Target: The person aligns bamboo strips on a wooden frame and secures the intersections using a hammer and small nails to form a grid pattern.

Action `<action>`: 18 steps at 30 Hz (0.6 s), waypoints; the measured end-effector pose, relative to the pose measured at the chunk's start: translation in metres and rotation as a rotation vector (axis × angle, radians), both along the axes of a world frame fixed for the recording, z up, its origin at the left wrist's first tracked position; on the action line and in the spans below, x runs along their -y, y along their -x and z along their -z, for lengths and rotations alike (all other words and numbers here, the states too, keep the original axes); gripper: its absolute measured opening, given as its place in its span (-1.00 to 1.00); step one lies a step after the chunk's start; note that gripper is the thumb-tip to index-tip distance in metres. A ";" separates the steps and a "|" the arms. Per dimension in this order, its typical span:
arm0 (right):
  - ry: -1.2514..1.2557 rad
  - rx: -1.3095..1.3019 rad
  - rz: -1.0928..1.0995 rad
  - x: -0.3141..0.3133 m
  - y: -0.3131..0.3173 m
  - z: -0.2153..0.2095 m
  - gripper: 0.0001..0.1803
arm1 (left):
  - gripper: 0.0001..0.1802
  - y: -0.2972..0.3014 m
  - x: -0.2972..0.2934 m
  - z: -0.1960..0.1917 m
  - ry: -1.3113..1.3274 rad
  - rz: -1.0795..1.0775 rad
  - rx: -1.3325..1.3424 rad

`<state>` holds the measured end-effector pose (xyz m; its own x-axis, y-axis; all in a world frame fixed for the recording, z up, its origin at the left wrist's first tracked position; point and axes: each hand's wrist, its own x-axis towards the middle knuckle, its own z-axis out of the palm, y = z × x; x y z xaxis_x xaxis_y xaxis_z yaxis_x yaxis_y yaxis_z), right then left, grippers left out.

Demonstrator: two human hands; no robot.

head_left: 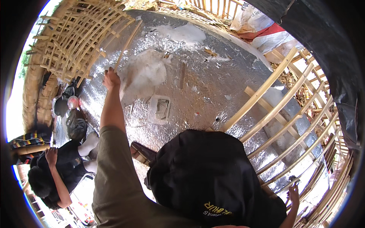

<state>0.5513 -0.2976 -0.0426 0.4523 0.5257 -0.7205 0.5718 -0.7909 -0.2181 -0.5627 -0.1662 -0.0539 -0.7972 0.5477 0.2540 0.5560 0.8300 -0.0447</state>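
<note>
My left hand [111, 78] is stretched forward, closed around the lower end of a thin bamboo strip [128, 43]. That strip points away from me, beside a woven bamboo lattice [76, 41] at the far left. My right hand [293, 193] is low at the right edge, its fingers drawn together beside the thin bamboo slats of a second, open lattice [272, 114]. Whatever those fingers hold is too small to make out. Black cloth [205, 163] with yellow lettering covers the lower middle of the view.
A clear plastic tub [159, 110] with short thin sticks lies on a silvery, crinkled foil sheet [205, 95]. Whitish patches [146, 70] mark the foil. Another person [57, 171] in black sits at the left, near dark bags [76, 127]. White sacks [258, 26] stand at the far right.
</note>
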 end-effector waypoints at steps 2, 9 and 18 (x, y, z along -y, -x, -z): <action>-0.029 -0.027 0.018 0.006 -0.006 -0.005 -0.33 | -0.75 -0.027 -0.007 -0.006 -0.164 0.116 0.027; -0.095 -0.015 -0.076 0.001 -0.001 0.001 -0.59 | -0.79 -0.108 -0.019 -0.057 -0.622 0.535 0.406; 0.111 0.031 -0.187 0.005 -0.051 0.019 -0.36 | -0.79 -0.300 -0.023 -0.167 -0.464 0.870 0.814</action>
